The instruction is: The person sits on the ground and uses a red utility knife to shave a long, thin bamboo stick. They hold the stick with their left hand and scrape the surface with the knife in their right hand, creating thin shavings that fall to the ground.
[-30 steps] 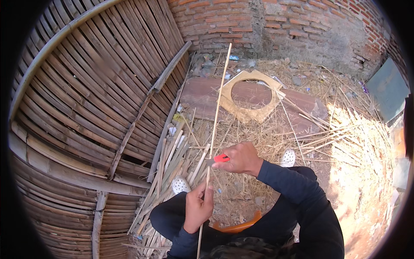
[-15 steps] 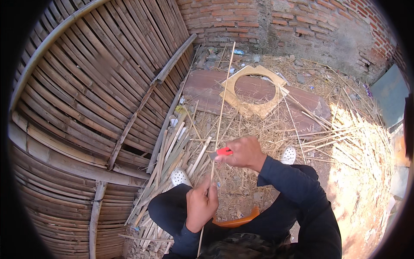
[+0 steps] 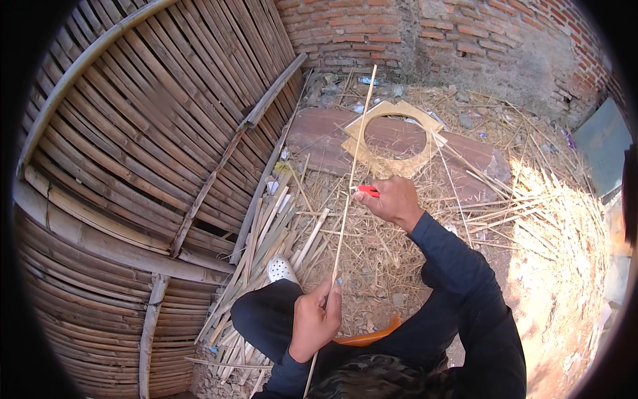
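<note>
My left hand (image 3: pixel 317 319) is closed around a long thin bamboo strip (image 3: pixel 343 229), near its lower part. The strip runs up and slightly right, away from my lap toward the brick wall. In my right hand (image 3: pixel 397 201) is a red-handled knife (image 3: pixel 369 191), its short blade against the strip well above my left hand. Most of the knife's handle is hidden in my fingers. Past my right hand lies a flat wooden board (image 3: pixel 354 145) with a large round hole, and the strip passes in front of its left edge.
Many split bamboo pieces (image 3: pixel 266 229) lie beside the slatted bamboo wall (image 3: pixel 133 133) on my left. Shavings (image 3: pixel 392 266) litter the ground. A brown panel (image 3: pixel 478 163) lies under the holed board. A brick wall (image 3: pixel 372 33) closes the far side. Something orange (image 3: pixel 372 336) shows between my legs.
My right hand has slid the knife up along the strip, away from my left hand. The strip's far end has tilted a little to the right. My left hand keeps its hold.
</note>
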The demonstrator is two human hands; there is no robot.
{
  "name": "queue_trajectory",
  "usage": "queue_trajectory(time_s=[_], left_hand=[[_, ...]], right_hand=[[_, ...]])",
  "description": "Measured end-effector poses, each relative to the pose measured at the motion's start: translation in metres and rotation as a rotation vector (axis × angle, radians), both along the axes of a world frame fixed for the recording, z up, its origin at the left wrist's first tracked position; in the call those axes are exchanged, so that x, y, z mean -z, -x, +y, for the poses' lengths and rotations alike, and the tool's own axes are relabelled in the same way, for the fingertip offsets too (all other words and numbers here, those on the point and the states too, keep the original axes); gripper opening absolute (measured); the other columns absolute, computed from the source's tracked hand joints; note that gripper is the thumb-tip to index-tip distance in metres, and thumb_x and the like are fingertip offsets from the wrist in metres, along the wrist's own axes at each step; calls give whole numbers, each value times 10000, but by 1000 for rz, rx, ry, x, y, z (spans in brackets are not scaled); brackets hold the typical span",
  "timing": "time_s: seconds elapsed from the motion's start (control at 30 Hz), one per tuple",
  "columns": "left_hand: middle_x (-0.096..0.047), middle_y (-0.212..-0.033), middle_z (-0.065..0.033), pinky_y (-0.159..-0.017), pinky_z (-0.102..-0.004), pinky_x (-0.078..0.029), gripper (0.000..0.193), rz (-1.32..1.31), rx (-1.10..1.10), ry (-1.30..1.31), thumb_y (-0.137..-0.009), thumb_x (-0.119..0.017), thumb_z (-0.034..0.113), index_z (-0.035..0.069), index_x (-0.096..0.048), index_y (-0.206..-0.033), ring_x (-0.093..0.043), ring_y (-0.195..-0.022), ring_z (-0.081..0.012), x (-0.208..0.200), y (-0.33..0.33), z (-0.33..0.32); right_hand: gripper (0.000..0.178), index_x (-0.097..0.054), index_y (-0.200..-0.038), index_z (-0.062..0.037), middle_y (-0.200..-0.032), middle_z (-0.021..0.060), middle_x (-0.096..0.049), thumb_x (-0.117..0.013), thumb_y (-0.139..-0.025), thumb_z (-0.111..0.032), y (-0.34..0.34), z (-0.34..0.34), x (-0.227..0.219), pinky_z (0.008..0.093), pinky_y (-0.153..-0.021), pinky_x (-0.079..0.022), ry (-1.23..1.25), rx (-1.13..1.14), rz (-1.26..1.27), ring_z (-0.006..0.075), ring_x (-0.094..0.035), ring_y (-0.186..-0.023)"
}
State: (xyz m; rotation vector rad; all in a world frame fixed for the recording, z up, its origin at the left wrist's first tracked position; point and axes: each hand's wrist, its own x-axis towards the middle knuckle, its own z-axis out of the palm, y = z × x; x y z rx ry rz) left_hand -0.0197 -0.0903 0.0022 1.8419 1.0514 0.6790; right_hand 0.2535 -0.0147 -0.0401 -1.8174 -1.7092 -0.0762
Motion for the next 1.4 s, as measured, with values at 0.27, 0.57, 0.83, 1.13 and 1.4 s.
queue_trajectory(time_s=[0.27, 0.57, 0.83, 1.13, 1.4], left_hand=[[-464, -627, 23, -537, -204, -361, 302, 113, 19, 59, -944, -511, 88, -54, -586, -1200, -415, -603, -24, -8, 9, -11], [-421, -555, -30, -488, -232, -351, 288, 127, 1, 42, -916, -527, 69, -35, -601, -1174, -387, -527, -44, -6, 24, -25], [-638, -820, -110, -733, -251, -465, 310, 364, 135, 403, -957, -567, 228, 54, -623, -1207, -535, -788, -122, -32, 66, -78], [-401, -563, 67, -466, -195, -270, 266, -60, -65, 675, -970, -498, 81, -26, -604, -1190, -340, -505, -2, 7, 84, -87], [-376, -533, 57, -414, -189, -238, 317, -429, -83, 681, -989, -475, 154, -66, -551, -1205, -288, -420, -22, 6, 20, -4]], right_hand=[[709, -659, -612, -80, -480, 131, -554, -468, -820, -730, 29, -20, -6, 406, -447, -453, -4, -106, 15, 301, -590, -462], [721, -638, -612, -59, -474, 143, -538, -455, -833, -720, 35, -25, -2, 439, -467, -440, 17, -134, -55, 326, -577, -468], [816, -691, -708, -1, -626, 206, -627, -373, -857, -738, -90, 20, 15, 462, -580, -492, 164, 329, -54, 354, -647, -633], [852, -650, -672, 18, -647, 229, -610, -313, -881, -735, -192, -11, 45, 489, -648, -467, 166, 681, 222, 390, -628, -687], [670, -611, -564, -83, -453, 112, -509, -522, -818, -696, 45, -43, -16, 402, -432, -409, 128, -275, -23, 303, -553, -436]])
